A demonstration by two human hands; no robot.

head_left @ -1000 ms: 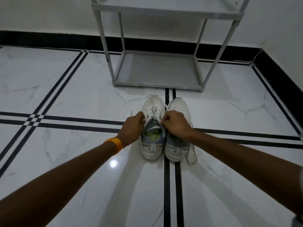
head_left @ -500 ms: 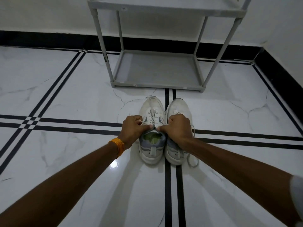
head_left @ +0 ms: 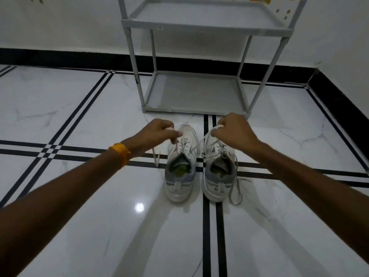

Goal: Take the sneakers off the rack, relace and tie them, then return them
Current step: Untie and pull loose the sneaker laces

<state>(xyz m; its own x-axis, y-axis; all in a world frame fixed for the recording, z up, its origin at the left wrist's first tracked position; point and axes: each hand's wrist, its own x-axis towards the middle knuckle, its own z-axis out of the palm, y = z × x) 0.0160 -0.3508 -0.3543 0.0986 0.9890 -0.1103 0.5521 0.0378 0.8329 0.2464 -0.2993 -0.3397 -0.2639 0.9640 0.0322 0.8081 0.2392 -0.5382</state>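
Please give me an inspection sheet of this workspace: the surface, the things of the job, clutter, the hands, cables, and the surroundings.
Surface: glossy white marble floor with black double stripes; a light glare near the shoes.
Job's things: left sneaker and right sneaker stand side by side on the floor, toes toward the grey rack; both visible shelves hold nothing. The right sneaker's lace trails loose on the floor.
Clutter: nothing seen.
Hands: left hand, orange band at the wrist, and right hand each pinch a lace end of the left sneaker, pulled apart.
Cables: nothing seen.
Surroundings: white wall with black skirting; room corner at right.
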